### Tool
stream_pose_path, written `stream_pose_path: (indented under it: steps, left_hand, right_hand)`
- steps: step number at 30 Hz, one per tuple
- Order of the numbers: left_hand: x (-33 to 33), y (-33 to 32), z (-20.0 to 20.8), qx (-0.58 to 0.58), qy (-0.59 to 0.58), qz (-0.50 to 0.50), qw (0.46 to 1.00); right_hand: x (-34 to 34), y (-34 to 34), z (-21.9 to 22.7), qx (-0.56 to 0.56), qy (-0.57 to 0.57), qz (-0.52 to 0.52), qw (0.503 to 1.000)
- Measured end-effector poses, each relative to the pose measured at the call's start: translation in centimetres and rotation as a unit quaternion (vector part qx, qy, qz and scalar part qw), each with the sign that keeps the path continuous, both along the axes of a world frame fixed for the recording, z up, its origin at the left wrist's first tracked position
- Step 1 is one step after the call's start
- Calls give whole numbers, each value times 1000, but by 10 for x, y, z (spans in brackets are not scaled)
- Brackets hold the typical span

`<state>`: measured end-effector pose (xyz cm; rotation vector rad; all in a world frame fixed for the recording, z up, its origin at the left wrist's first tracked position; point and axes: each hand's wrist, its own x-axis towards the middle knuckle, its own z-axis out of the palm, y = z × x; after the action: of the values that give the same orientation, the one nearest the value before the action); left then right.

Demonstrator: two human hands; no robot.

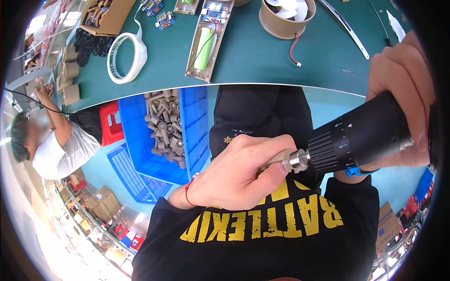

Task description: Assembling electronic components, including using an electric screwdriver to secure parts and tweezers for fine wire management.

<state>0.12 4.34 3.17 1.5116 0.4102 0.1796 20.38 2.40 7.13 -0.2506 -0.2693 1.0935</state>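
Note:
My right hand (398,77) is wrapped round the body of a black electric screwdriver (358,133) with a ribbed adjusting collar. The tool lies across the space in front of my chest, its metal nose (300,160) toward the left. At that nose, my left hand (243,171) pinches a small beige plastic part (277,160) between thumb and forefinger. Most of the part is hidden by the fingers, and whether a screw sits in it cannot be seen. Both hands are below the bench's near edge, the right one partly over it.
The green workbench (253,61) bears a beige half-shell (192,61) with a green battery cell (204,49), a round fan housing (286,21), tweezers (344,29) and a tape roll (112,58). A blue crate (194,126) of beige parts stands below. At left sits a co-worker (65,152).

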Motion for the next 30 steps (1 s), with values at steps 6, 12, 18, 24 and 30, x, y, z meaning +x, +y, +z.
stream_pose_path:
  steps: [6, 12, 18, 24, 30]
  left_hand:
    - [0, 0, -1, 19, 12, 5, 1000]
    - [2, 0, -1, 9, 33, 1, 999]
    - [-4, 3, 1, -91, 14, 55, 994]
    - [5, 0, 4, -97, 9, 155, 983]
    - [1, 0, 3, -37, 37, 197, 979]
  right_hand:
    - [-2, 2, 0, -3, 1, -2, 1000]
    - [12, -15, -3, 2, -3, 6, 1000]
    - [27, -25, -8, 6, -10, 13, 1000]
    - [12, -15, -6, 8, -15, 18, 1000]
    - [5, -11, -4, 9, -20, 17, 1000]
